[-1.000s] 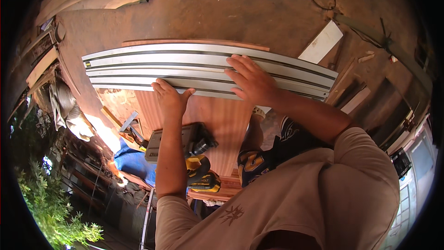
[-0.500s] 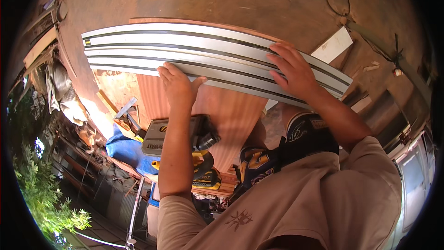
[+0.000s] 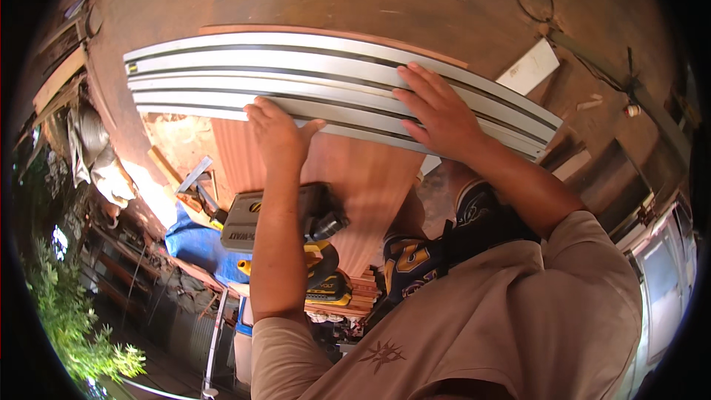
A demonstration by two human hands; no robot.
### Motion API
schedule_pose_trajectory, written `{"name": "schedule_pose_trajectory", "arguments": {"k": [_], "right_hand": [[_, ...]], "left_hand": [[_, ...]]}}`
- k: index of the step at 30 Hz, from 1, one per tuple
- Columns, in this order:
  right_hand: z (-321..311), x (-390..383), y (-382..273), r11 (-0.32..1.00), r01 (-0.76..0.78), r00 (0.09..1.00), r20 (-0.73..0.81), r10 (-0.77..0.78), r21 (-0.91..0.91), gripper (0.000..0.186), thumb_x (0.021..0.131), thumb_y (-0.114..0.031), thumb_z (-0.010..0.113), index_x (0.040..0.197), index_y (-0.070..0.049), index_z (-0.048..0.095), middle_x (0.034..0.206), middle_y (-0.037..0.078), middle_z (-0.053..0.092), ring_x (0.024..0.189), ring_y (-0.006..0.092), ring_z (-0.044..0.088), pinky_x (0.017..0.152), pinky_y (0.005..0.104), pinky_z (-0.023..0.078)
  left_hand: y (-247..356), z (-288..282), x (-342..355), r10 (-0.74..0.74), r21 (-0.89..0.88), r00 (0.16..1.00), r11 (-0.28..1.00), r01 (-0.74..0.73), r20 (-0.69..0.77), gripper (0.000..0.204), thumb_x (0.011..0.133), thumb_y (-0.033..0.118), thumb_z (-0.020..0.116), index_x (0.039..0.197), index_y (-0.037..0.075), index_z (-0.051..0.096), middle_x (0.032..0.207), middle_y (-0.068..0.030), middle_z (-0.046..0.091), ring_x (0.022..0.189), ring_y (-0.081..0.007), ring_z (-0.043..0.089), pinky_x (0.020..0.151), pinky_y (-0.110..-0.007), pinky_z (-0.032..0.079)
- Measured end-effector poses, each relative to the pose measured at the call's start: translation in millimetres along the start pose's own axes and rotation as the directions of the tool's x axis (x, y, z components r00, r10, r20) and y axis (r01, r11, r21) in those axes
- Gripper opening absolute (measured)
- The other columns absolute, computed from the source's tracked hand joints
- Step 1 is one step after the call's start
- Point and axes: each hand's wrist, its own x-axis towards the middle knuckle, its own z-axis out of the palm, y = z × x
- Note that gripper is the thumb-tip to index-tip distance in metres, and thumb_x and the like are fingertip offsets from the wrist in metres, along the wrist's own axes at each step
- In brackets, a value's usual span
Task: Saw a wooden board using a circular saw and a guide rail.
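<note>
Across the reddish board (image 3: 363, 178): a long silver guide rail (image 3: 333, 80) with dark strips, lying side to side; a thin strip of reddish wood (image 3: 444, 58) shows past its far edge, and its right end runs out beyond the board.

Left hand (image 3: 278, 130): palm down at the rail's near edge, left of its middle, fingers close together on top, thumb stretched out to the right; uncurled, resting or pressing rather than gripping.

Right hand (image 3: 444, 115): laid on the rail's upper face, right of its middle, fingers loosely spread, nothing enclosed; how hard it presses, I cannot tell.

Shift along the rail: compared with half a second ago, the right hand sits a little farther left, closer to the left hand, which keeps nearly the same spot.

Hold on the rail: it looks steadied at two places, the right one now nearer the middle.

Around the left forearm (image 3: 278, 252): a grey case (image 3: 241, 216), partly hidden; a yellow-and-black power tool (image 3: 331, 287); a blue tarp (image 3: 200, 241) farther left.
</note>
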Motion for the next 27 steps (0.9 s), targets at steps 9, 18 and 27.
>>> {"name": "schedule_pose_trajectory", "arguments": {"k": [9, 18, 27], "right_hand": [[-10.4, -25.1, 12.7, 0.999, -0.035, 0.999, -0.041, 0.036, 0.015, 0.047, 0.074, -0.016, 0.074, 0.117, -0.004, 0.058, 0.142, 0.017, 0.042, 0.135, 0.032, 0.037, 0.111, 0.0415, 0.033], [-10.4, -32.3, 14.5, 1.0, -0.02, 0.993, -0.113, 0.02, -0.003, 0.049, 0.072, -0.019, 0.076, 0.114, -0.002, 0.058, 0.136, 0.017, 0.047, 0.133, 0.0314, 0.039, 0.11, 0.0414, 0.034], [-25.7, -47.0, 33.3, 0.992, -0.1, 0.962, -0.247, 0.116, 0.075, 0.037, 0.077, -0.016, 0.072, 0.111, -0.006, 0.062, 0.12, 0.012, 0.056, 0.114, 0.0328, 0.051, 0.1, 0.0406, 0.041]], "left_hand": [[3.3, -0.7, -0.9, 0.03, 0.021, 0.999, 0.999, -0.029, -0.044, 0.117, 0.064, 0.041, 0.086, 0.139, -0.017, 0.018, 0.136, -0.0444, 0.028, 0.128, -0.0528, 0.034, 0.107, -0.05, 0.034], [1.8, -2.6, 0.6, 0.028, 0.033, 0.999, 0.999, -0.029, 0.032, 0.123, 0.064, 0.047, 0.084, 0.139, -0.019, 0.012, 0.141, -0.0485, 0.016, 0.136, -0.0562, 0.019, 0.112, -0.05, 0.027], [1.9, -1.6, 3.2, 0.011, 0.048, 0.999, 0.999, -0.013, 0.042, 0.123, 0.063, 0.046, 0.085, 0.139, -0.019, 0.014, 0.141, -0.0482, 0.017, 0.136, -0.0552, 0.021, 0.113, -0.05, 0.026]]}}
